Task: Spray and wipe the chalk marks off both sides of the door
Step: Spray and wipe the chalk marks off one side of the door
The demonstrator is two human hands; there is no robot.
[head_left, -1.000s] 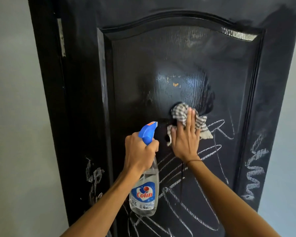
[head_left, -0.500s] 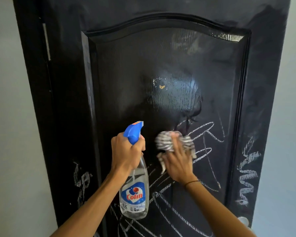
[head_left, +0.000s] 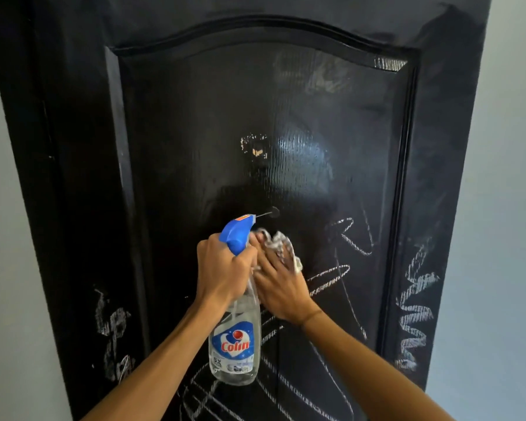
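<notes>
Chalk marks (head_left: 340, 271) cover the lower half of the black door (head_left: 195, 123), which fills most of the view: loops and long strokes on the recessed panel, a zigzag scribble (head_left: 415, 311) on the right stile and smaller scrawls (head_left: 113, 332) on the left stile. The upper panel is dark and glossy, with faint smears near the arched top. Pressed against the panel just above the strokes is a checked cloth (head_left: 281, 244), bunched under the right hand (head_left: 278, 284), whose fingers lie spread and fairly straight over it. Touching that hand on its left side, the left hand (head_left: 222, 268) curls tightly round the neck of a spray bottle (head_left: 236, 344) with a blue trigger head (head_left: 236, 233); its nozzle points at the door. The clear bottle hangs upright below the fist, carries a blue "Colin" label, and holds clear liquid, though the level cannot be told. Pale wall (head_left: 510, 177) flanks the door on both sides.
</notes>
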